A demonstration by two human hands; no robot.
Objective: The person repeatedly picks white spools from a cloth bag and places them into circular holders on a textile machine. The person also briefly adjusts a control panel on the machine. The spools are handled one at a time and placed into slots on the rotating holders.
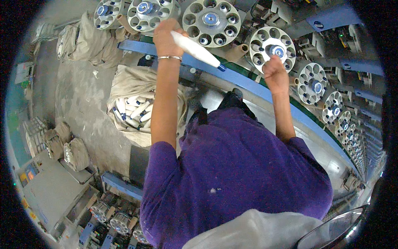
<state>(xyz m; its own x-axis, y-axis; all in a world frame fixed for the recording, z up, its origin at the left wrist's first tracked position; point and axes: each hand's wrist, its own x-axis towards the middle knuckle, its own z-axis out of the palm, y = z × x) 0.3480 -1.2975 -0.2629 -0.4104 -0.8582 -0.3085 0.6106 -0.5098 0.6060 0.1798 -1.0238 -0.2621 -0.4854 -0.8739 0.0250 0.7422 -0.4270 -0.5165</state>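
The left hand (pixel 166 37) has its fingers wrapped around the thick end of a white yarn bobbin (pixel 195 49), whose blue tip points away toward the right hand (pixel 274 72). That hand is curled closed against a round wheel (pixel 272 50). The bobbin looks light and stiff, its wound thread soft; gripping mid-body seems safest.

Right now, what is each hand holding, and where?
Left hand grips a white yarn bobbin at its upper end. Right hand is closed at a round magazine; contents unclear.
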